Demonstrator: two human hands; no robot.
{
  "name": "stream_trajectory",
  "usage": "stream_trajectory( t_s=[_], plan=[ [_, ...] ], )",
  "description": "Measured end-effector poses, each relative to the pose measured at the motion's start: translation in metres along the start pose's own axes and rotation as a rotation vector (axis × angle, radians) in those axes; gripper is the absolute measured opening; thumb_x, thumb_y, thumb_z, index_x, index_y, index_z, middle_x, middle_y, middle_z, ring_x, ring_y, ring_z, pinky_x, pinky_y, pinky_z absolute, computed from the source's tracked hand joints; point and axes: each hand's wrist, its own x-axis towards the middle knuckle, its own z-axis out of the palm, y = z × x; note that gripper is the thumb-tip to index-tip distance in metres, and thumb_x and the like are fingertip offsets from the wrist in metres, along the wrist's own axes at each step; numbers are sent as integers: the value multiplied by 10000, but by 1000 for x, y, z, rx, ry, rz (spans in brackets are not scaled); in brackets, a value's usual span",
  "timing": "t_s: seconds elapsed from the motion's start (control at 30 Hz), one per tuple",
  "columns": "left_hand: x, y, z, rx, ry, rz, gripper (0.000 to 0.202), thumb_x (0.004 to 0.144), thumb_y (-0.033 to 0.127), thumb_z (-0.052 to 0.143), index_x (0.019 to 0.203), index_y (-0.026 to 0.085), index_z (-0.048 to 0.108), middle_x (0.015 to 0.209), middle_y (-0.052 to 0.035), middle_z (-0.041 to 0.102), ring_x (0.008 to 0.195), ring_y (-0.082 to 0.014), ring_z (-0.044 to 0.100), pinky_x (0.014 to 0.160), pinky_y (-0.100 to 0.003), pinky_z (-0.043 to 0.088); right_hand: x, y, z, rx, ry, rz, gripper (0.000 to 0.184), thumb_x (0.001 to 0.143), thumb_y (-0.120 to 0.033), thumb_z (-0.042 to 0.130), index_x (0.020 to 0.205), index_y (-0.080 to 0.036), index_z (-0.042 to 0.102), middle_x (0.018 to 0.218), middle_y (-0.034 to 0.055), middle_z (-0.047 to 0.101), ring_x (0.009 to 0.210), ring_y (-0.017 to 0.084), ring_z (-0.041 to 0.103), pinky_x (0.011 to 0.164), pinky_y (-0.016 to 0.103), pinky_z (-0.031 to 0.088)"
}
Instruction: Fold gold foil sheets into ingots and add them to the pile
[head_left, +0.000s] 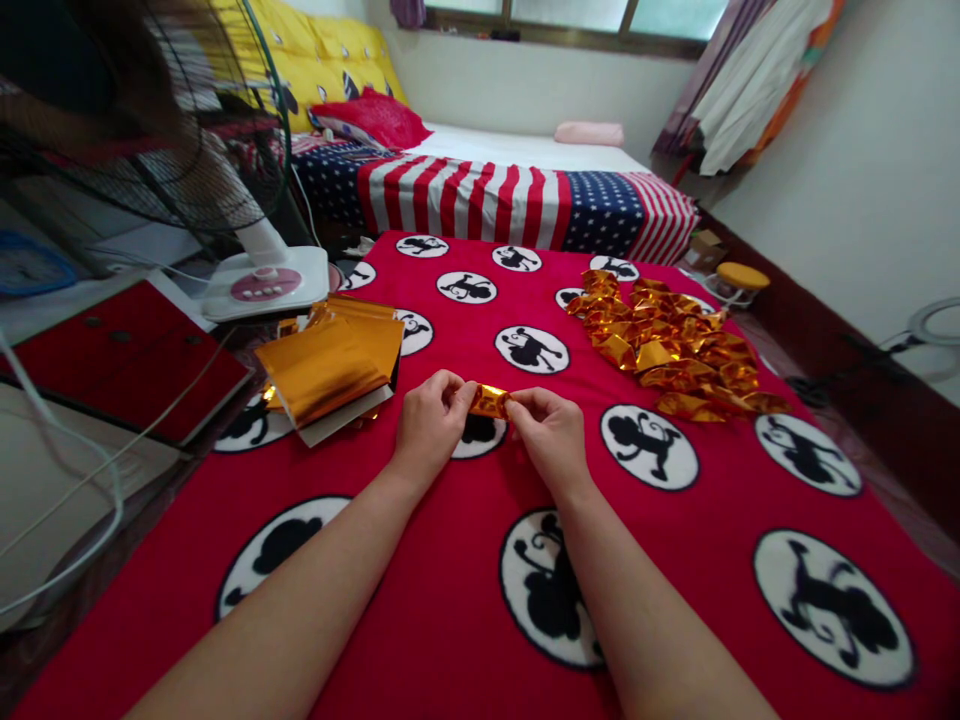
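The left hand [433, 425] and right hand [550, 440] are together, their fingers pinching opposite ends of a folded gold foil strip [489, 402] held just above a red monkey-print blanket [450, 560]. Left of the hands lies a stack of gold foil sheets [326, 365] over white paper; to the right sits a loose heap of folded gold foil pieces [667, 345]. Beyond the blanket is a bed with stars-and-stripes bedding [480, 195], and a white fan base [264, 282] stands near the stack.
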Motion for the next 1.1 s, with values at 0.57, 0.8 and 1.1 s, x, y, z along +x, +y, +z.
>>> stream_trajectory(
  t_s=[0.57, 0.8, 1.1],
  plan=[
    [-1, 2, -2, 136, -75, 34, 390, 963, 395, 423, 692, 183, 606, 674, -29, 637, 600, -140, 531, 570, -271, 269, 1, 1, 0, -59, 84, -36, 208, 804, -328, 615, 851, -171, 742, 739, 58, 744, 602, 177, 656, 550, 254, 484],
    [1, -6, -2, -91, -129, -73, 395, 939, 448, 449, 887, 185, 739, 776, -42, 745, 677, -171, 641, 602, -247, 387, 4, 3, 3, 119, 110, -12, 241, 773, -322, 656, 931, -154, 725, 846, 86, 756, 679, 206, 706, 638, 305, 563],
    [3, -11, -1, -363, -125, -139, 460, 944, 463, 388, 1048, 144, 702, 780, -45, 718, 617, -140, 610, 610, -238, 458, 5, 3, 2, 189, 149, 94, 256, 741, -348, 684, 901, -149, 705, 759, 68, 738, 561, 182, 679, 523, 276, 546]
  ],
)
